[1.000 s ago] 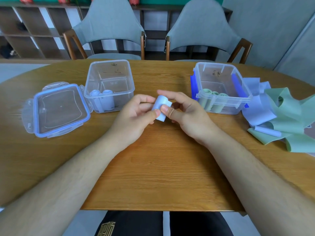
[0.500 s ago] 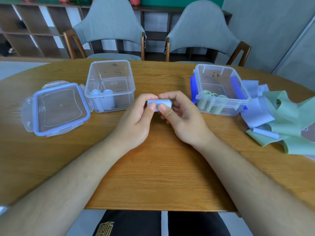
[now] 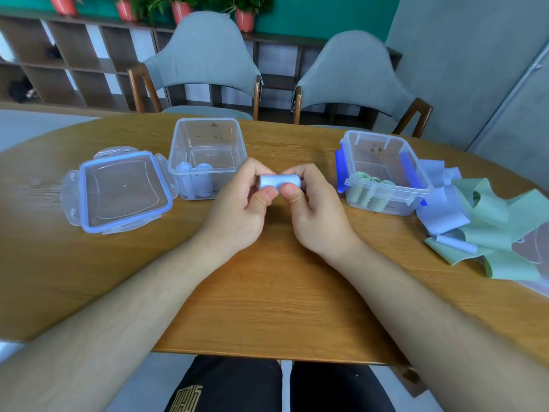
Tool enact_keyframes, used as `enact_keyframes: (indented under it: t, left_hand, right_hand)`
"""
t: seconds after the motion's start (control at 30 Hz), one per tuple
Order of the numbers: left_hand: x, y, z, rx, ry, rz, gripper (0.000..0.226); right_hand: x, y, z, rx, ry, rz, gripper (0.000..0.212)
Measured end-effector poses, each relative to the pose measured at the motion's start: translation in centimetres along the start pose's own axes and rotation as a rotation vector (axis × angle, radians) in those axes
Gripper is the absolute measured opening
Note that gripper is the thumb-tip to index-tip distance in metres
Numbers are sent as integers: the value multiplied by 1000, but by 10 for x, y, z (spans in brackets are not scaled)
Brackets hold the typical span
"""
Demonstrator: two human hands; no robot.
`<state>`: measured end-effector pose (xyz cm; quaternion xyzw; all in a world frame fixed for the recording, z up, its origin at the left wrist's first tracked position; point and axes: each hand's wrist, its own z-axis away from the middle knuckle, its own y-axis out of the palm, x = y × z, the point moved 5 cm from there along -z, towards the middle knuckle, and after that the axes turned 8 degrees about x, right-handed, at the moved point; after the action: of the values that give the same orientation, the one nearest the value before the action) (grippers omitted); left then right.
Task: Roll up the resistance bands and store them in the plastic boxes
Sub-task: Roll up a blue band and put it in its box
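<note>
Pinching rolled blue band (image 3: 279,182) between left hand (image 3: 237,214) and right hand (image 3: 319,217), oval wooden table (image 3: 267,292), grey chairs (image 3: 205,55), shelving (image 3: 59,63) behind.

On the wooden table (image 3: 267,292) lie a clear lid (image 3: 121,191), the left box (image 3: 208,138) just beside it, the right box (image 3: 386,190) (blue clips) and loose green and purple bands (image 3: 493,209).
</note>
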<state>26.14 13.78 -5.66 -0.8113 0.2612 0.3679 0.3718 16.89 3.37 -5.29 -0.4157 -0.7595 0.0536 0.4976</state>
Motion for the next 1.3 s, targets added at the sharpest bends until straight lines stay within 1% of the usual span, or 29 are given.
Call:
enact_keyframes:
  t: [0.07, 0.13, 0.2, 0.27, 0.37, 0.47, 0.53, 0.57, 0.6, 0.67, 0.7, 0.73, 0.8, 0.87, 0.97, 1.03, 1.1, 1.17, 1.2, 1.23, 1.3]
  left_hand:
    - [0, -5, 2, 27, -3, 44, 16]
    - [-1, -12, 5, 70, -43, 111, 28]
    - [-3, -20, 7, 88, -64, 103, 34]
    - [-7, -31, 6, 35, -26, 9, 30]
    - [-12, -46, 7, -83, 69, -126, 16]
    - [-10, -62, 8, -157, 94, -252, 20]
    - [-6, -72, 11, -193, 115, -298, 18]
    - [-2, -77, 12, -211, 133, -301, 16]
    - [3, -81, 14, -228, 145, -302, 17]
    - [13, -87, 16, -255, 133, -317, 23]
    - [18, -90, 17, -269, 119, -317, 25]
    - [21, -92, 17, -280, 107, -305, 25]
    - [26, -94, 18, -293, 92, -291, 25]
    - [26, -96, 20, -321, 94, -323, 31]
    - [27, -107, 23, -387, 87, -369, 46]
    - [27, -112, 24, -388, 59, -481, 47]
    - [28, -111, 23, -329, 11, -639, 45]
    - [32, -107, 22, -264, -12, -736, 45]
    - [34, -105, 21, -242, -15, -755, 44]
    - [36, -104, 20, -224, -17, -759, 44]
    - [40, -104, 19, -189, -3, -762, 43]
  right_hand:
    - [8, 2, -3, 9, -15, 2, 13]
    - [17, 6, -7, 34, -10, -10, 13]
    - [23, 12, -11, 53, 4, -20, 11]
    - [30, 17, -16, 37, 2, -8, 10]
    - [41, 25, -24, 9, 3, -8, 11]
    - [48, 36, -32, 22, 28, -25, 17]
    - [55, 44, -37, 69, 37, -61, 11]
    - [57, 46, -40, 105, 73, -113, 10]
    - [57, 48, -45, 144, 145, -189, 17]
    - [54, 47, -54, 200, 371, -415, 37]
    - [53, 47, -59, 214, 467, -539, 39]
    - [54, 46, -65, 225, 526, -634, 35]
    - [57, 44, -75, 251, 559, -672, 24]
    - [61, 43, -84, 279, 530, -563, 21]
    - [70, 37, -105, 300, 435, -313, 18]
    - [72, 35, -125, 307, 379, -107, 18]
    - [69, 38, -143, 349, 332, 179, 19]
    - [67, 46, -155, 455, 304, 483, 20]
    - [66, 52, -158, 538, 297, 603, 20]
    - [64, 58, -159, 632, 300, 692, 20]
    - [61, 67, -159, 783, 341, 765, 22]
